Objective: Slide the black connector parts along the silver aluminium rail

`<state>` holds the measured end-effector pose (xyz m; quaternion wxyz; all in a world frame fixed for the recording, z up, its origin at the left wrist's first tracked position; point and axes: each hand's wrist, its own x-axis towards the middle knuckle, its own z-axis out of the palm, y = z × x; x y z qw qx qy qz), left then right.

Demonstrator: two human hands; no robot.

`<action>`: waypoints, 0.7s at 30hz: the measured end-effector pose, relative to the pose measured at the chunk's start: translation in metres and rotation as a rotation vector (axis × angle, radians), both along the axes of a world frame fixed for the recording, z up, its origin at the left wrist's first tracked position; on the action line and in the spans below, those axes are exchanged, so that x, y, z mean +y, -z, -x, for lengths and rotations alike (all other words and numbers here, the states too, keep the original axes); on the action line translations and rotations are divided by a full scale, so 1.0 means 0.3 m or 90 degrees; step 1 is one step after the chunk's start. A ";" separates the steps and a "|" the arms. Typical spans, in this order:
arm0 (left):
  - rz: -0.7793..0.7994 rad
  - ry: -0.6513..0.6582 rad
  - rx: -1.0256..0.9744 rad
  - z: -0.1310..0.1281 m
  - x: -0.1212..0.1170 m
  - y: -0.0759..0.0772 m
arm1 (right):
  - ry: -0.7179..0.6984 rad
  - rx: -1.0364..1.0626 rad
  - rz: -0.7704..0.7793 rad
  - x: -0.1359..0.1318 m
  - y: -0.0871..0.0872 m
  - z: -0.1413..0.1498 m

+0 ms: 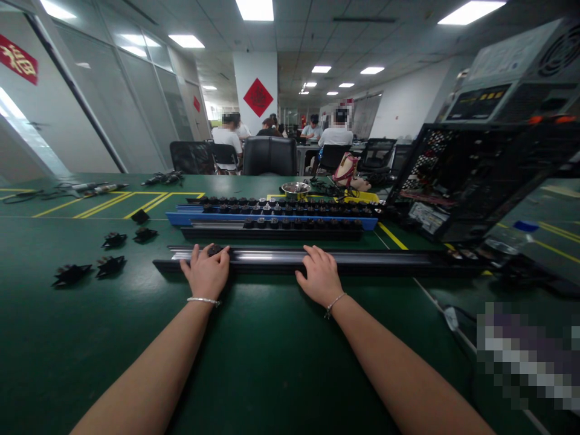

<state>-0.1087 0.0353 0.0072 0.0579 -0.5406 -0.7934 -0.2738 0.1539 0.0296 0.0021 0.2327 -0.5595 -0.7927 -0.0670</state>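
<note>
A long black rail [267, 260] with a shiny silver channel lies crosswise on the green table in front of me. Near its left end, my left hand [208, 275] closes its fingers around a small black round piece [215, 249] on the channel. My right hand [321, 275] grips the rail near its middle, fingertips over the channel and thumb at the front side. Behind this rail sits another black rail [217, 232] with a row of black round pieces on its right part. Farther back is a blue rail [181, 219] near more rows of such pieces.
Several black spiky parts [72, 275] lie at the left. A metal dish [296, 188] and a yellow tray [362, 197] stand at the back. An open computer case [453, 175] rises at the right, near a blue-capped container [512, 237]. Cables [90, 189] lie at the far left.
</note>
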 end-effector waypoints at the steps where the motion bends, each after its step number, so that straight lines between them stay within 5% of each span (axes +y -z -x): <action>1: -0.004 -0.003 0.001 0.003 0.002 0.003 | -0.001 0.000 -0.002 0.000 0.000 0.000; 21: -0.026 -0.090 -0.120 0.049 0.013 -0.017 | 0.000 -0.002 0.006 -0.005 -0.005 0.001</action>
